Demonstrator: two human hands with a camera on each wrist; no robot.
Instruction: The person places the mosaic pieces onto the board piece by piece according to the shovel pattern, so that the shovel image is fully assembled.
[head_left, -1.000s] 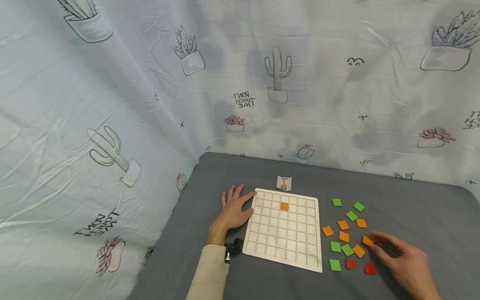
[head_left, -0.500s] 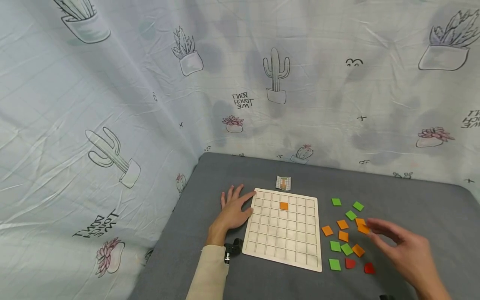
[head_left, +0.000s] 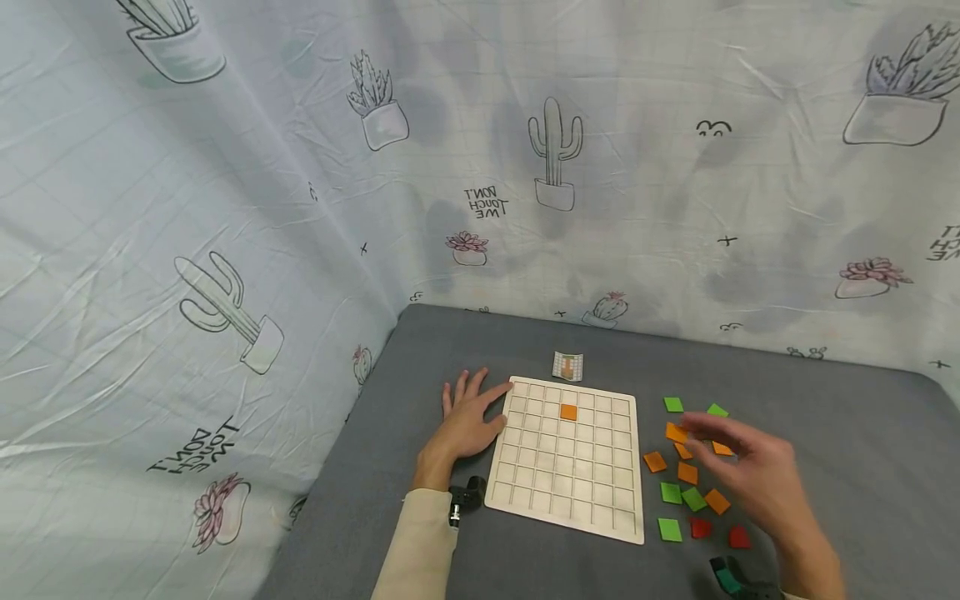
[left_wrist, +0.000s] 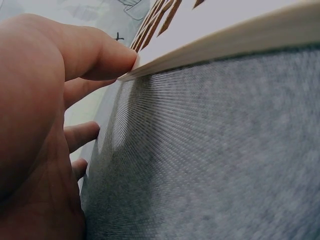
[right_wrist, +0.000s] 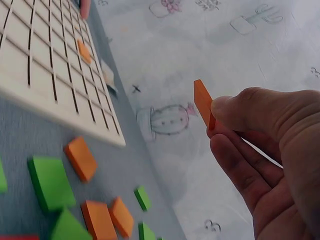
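Between thumb and fingers my right hand [head_left: 750, 462] pinches an orange square tile [right_wrist: 203, 104], raised over the loose tiles to the right of the board. My left hand [head_left: 467, 423] lies with fingers spread at the left side of a pale wooden grid board [head_left: 525, 472]. Its thumb and index fingertip touch the board's edge, as the left wrist view shows at close range. One orange tile [head_left: 568, 412] sits in a cell near the board's far side. In the head view the right hand partly covers an orange tile and a green tile.
Several green tiles [head_left: 671, 530], orange tiles [head_left: 717, 502] and two red rounded pieces [head_left: 738, 537] lie on the grey table [head_left: 862, 433]. Beyond the board is a small printed grid card [head_left: 567, 367]. A cactus-patterned curtain [head_left: 645, 183] hangs behind the table and along its left side.
My right hand has lifted the orange tile from the right of the pile and carried it left and away from me, toward the board. The left hand has stayed in place.
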